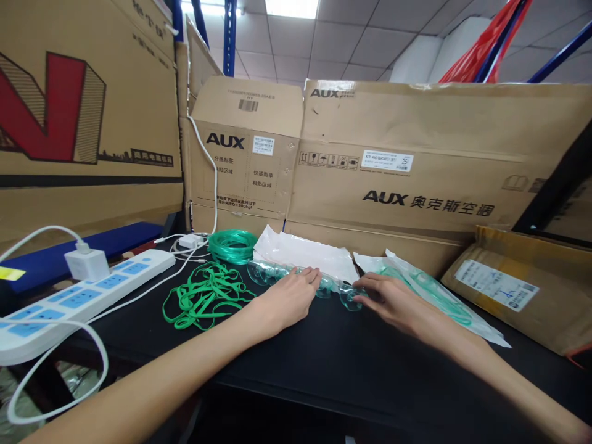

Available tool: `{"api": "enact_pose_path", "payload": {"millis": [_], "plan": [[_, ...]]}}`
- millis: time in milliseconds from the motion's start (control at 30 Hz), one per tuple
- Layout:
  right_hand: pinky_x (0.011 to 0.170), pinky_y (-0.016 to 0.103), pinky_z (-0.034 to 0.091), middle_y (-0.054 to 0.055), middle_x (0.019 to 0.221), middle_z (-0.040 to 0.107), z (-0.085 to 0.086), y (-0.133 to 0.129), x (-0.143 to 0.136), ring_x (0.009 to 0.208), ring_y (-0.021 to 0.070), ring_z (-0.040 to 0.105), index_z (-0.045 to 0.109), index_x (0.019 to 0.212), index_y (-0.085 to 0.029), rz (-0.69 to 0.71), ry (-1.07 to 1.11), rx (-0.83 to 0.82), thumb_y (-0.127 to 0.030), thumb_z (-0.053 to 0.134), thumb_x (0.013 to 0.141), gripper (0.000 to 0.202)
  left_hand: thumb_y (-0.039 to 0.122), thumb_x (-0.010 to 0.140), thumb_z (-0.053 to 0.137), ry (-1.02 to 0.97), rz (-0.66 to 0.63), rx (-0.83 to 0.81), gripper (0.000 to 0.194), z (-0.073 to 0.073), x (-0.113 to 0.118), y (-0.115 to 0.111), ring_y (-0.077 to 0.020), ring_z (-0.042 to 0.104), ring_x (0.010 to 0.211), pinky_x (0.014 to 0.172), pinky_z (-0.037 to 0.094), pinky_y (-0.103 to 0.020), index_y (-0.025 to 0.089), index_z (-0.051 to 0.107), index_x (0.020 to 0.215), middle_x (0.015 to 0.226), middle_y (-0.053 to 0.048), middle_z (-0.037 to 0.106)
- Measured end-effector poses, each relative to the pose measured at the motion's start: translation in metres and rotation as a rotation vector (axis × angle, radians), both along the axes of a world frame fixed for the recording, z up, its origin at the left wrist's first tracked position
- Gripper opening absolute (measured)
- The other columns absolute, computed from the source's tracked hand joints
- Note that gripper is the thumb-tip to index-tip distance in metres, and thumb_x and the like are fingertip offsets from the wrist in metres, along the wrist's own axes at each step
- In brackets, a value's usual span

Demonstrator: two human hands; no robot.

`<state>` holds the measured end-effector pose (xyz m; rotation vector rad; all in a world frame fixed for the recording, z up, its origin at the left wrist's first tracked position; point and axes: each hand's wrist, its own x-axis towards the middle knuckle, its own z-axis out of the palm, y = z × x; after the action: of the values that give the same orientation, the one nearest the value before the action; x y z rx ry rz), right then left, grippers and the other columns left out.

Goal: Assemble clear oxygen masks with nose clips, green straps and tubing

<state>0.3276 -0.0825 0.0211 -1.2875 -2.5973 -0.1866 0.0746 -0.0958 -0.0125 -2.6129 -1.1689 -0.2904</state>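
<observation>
A row of clear, greenish round plastic pieces [327, 286] lies across the black table, along the front edge of a white plastic bag [314, 254]. My left hand [298, 295] rests palm down over the middle of the row, its fingers lying flat. At the row's right end, my right hand [380, 297] has its thumb and fingers closed round the edge of the last round piece. A tangle of flat green cord [208, 296] is left of my left hand, with a coil of green tubing [232, 245] behind it.
A white power strip [87, 290] with a plugged charger [87, 264] and loose white cables stands at the left. Right of my right hand lies another white bag [428, 290] with green tubing, beside a taped brown package [522, 283]. Cardboard panels [398, 135] rise behind.
</observation>
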Motion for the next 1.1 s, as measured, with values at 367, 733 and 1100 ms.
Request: {"api": "enact_pose_path", "payload": {"millis": [367,733,1100], "plan": [[0.078,0.040,0.053,0.008,0.103,0.079,0.054,-0.041,-0.025,0.087,0.0277,0.073,0.071,0.118,-0.026,-0.095,0.117,0.053,-0.048,0.053,0.095,0.036,0.034,0.104,0.043,-0.257,0.077,-0.133,0.032,0.047,-0.047,-0.033,-0.0243,0.068,0.107,0.090,0.048,-0.033,0.023,0.072,0.112,0.111,-0.006,0.075],[0.093,0.036,0.056,0.004,0.116,0.073,-0.051,-0.100,-0.089,0.109,0.0233,0.069,0.067,0.133,-0.031,0.000,0.432,-0.092,-0.030,0.059,0.097,0.036,0.036,0.082,0.068,-0.326,0.297,-0.553,0.007,0.037,-0.100,-0.069,-0.0208,0.063,0.096,0.080,0.043,-0.029,0.033,0.074,0.085,0.093,0.003,0.070],[0.094,0.033,0.057,0.006,0.117,0.073,-0.085,-0.095,-0.077,0.111,0.0231,0.068,0.070,0.123,-0.028,0.018,0.703,0.074,-0.028,0.061,0.098,0.027,0.032,0.070,0.072,-0.286,0.450,-0.614,0.013,0.027,-0.098,-0.062,-0.0197,0.062,0.090,0.072,0.041,-0.028,0.036,0.077,0.081,0.091,0.002,0.065]]}}
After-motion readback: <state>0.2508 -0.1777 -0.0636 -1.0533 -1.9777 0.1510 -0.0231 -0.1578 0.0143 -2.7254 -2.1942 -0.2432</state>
